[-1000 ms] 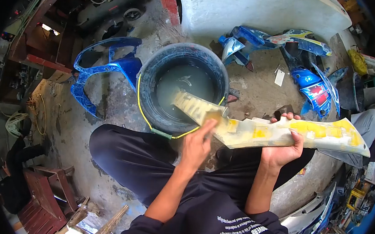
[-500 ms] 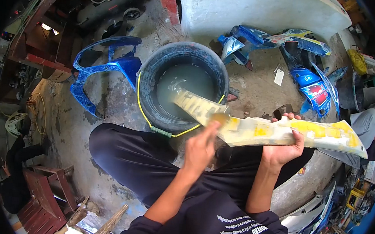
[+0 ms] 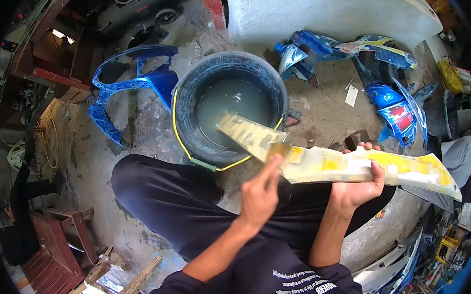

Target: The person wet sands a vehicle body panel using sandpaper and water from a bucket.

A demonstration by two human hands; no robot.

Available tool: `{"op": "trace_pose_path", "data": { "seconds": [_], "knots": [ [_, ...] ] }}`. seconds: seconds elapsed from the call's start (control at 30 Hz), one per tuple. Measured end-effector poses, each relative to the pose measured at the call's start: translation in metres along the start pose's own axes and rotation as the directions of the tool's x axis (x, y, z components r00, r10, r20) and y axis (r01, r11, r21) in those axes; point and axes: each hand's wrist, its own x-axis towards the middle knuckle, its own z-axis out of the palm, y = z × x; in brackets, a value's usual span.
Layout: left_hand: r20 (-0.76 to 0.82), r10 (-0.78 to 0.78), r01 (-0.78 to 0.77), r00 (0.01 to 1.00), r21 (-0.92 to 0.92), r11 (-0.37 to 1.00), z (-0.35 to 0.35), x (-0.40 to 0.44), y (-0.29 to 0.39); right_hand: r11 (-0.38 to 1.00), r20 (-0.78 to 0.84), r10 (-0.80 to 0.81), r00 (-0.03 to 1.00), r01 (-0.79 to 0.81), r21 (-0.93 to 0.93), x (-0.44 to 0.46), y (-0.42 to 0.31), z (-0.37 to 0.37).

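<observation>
A long, curved body panel [image 3: 350, 166], off-white with yellow and grey patches, lies across in front of me. My right hand [image 3: 358, 184] grips it from below, thumb on the near face and fingertips over the far edge. My left hand [image 3: 260, 196] pinches a small brown piece of sandpaper [image 3: 280, 149] against the panel's surface, left of its middle. The panel's left end reaches over the opening of a black bucket [image 3: 185, 123], which holds cloudy water [image 3: 233, 100]. The left fingertips are partly blurred.
A blue frame-shaped fairing [image 3: 160, 83] lies left of the bucket. Several blue body parts, among them a blue-and-red fairing [image 3: 396, 110], lie to the right. A yellow bucket handle [image 3: 234, 167] hangs at the front. Another person's leg [image 3: 459, 156] shows at far right.
My left hand has shifted slightly right with the sandpaper along the panel, its wrist lower and more turned. The panel and my right hand have hardly moved.
</observation>
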Motion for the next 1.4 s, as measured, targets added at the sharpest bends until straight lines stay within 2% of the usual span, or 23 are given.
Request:
{"op": "trace_pose_path", "data": {
  "seconds": [0.03,0.1,0.17,0.23,0.33,0.37,0.43,0.5,0.57,0.67,0.7,0.8,0.83,0.9,0.93,1.0,1.03,1.1,1.17,1.23,1.3,1.37,1.4],
  "knots": [
    [-0.010,0.076,-0.077,0.997,-0.038,0.996,0.003,-0.005,0.010,1.000,0.001,-0.011,1.000,0.011,-0.002,0.002,0.000,0.003],
    [-0.033,0.004,-0.006,0.999,-0.069,0.998,0.001,-0.004,0.005,1.000,0.006,0.005,1.000,-0.005,0.012,0.004,0.003,0.000],
    [-0.097,-0.166,0.171,0.981,0.040,0.984,-0.001,0.010,-0.024,1.000,0.003,0.015,1.000,-0.015,0.019,0.001,0.000,-0.003],
    [-0.088,-0.341,0.343,0.936,0.012,0.939,-0.004,0.016,-0.025,1.000,-0.045,0.011,0.999,-0.011,0.006,0.000,0.002,0.003],
    [-0.042,0.052,-0.051,0.998,0.031,0.998,0.011,-0.009,-0.005,1.000,-0.029,0.001,1.000,0.000,0.006,-0.004,0.001,0.007],
    [-0.005,0.093,-0.093,0.996,-0.030,0.995,0.012,-0.014,-0.001,1.000,-0.030,-0.005,1.000,0.005,0.005,-0.003,0.000,0.011],
    [0.011,0.050,-0.049,0.999,-0.045,0.998,0.005,-0.009,-0.011,1.000,-0.022,0.006,1.000,-0.006,0.011,-0.001,0.001,0.007],
    [-0.049,-0.136,0.139,0.989,0.056,0.989,-0.002,0.011,-0.032,1.000,-0.021,0.018,1.000,-0.018,0.018,-0.001,0.002,0.001],
    [-0.016,-0.208,0.208,0.978,0.042,0.977,-0.007,0.015,-0.041,1.000,-0.026,-0.004,1.000,0.004,0.010,0.001,0.004,-0.003],
    [0.091,0.089,-0.087,0.992,-0.022,0.996,-0.005,0.003,-0.005,1.000,0.006,0.000,1.000,-0.001,0.014,-0.002,-0.001,-0.001],
    [0.088,0.092,-0.090,0.992,-0.024,0.996,-0.007,0.006,-0.007,1.000,0.018,-0.001,1.000,0.001,0.014,0.000,-0.002,0.002],
    [0.075,-0.086,0.070,0.994,0.200,0.977,-0.014,0.020,-0.026,0.999,0.031,0.030,0.999,-0.030,0.013,-0.001,0.001,-0.001],
    [0.086,-0.146,0.131,0.986,0.158,0.979,-0.017,0.026,-0.031,0.999,0.033,0.030,0.999,-0.031,0.013,-0.001,0.000,-0.001],
    [0.105,0.008,-0.016,0.994,0.075,0.997,-0.018,0.021,-0.027,1.000,0.037,0.020,0.999,-0.020,0.009,0.000,0.001,0.000],
    [0.103,0.002,-0.010,0.995,0.076,0.997,-0.018,0.016,-0.023,1.000,0.050,0.006,0.999,-0.006,0.006,0.001,-0.001,0.001],
    [0.142,0.168,-0.166,0.975,-0.031,0.986,-0.019,0.012,-0.017,1.000,0.052,0.018,0.998,-0.018,0.003,0.000,-0.001,0.003],
    [0.143,0.171,-0.168,0.975,-0.032,0.985,-0.019,0.016,-0.026,1.000,0.054,0.020,0.998,-0.020,0.002,0.000,-0.002,0.004],
    [0.075,-0.115,0.098,0.991,0.205,0.974,-0.019,0.028,-0.047,1.000,0.041,0.019,0.999,-0.019,0.006,0.000,0.001,-0.002],
    [0.078,-0.086,0.070,0.993,0.195,0.978,-0.015,0.026,-0.046,1.000,0.042,0.027,0.999,-0.028,0.011,0.004,0.004,-0.002],
    [0.177,0.178,-0.173,0.968,-0.047,0.984,-0.017,0.011,-0.016,1.000,0.061,-0.003,0.998,0.003,0.002,0.003,-0.002,-0.001],
    [0.190,0.236,-0.230,0.953,-0.055,0.972,-0.018,0.012,-0.015,1.000,0.064,0.006,0.998,-0.007,0.018,0.005,-0.001,0.000],
    [0.133,-0.088,0.069,0.987,0.143,0.987,-0.019,0.020,-0.032,0.999,0.051,0.030,0.998,-0.031,0.018,0.002,0.003,-0.003],
    [0.148,-0.314,0.292,0.938,0.153,0.944,-0.023,0.033,-0.032,1.000,0.049,0.027,0.998,-0.027,0.010,0.001,0.005,-0.003]
  ]
}}
